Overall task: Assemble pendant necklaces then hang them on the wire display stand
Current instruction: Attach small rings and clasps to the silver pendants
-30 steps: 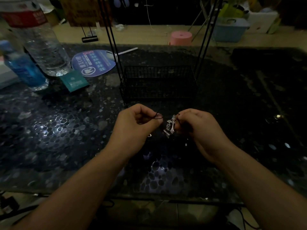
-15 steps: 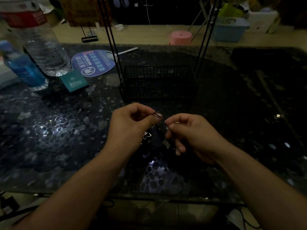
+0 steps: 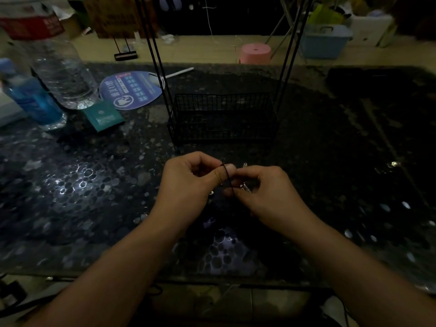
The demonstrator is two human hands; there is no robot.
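Left hand pinches thin black cord; right hand grips small silver pendant; threading unfinished, black wire display stand bare.

I get a dim, underexposed view; white glare patches glint off the glossy table left of centre and near the front edge, the far floor is brighter, the right side sinks into shadow, edges bow and blur
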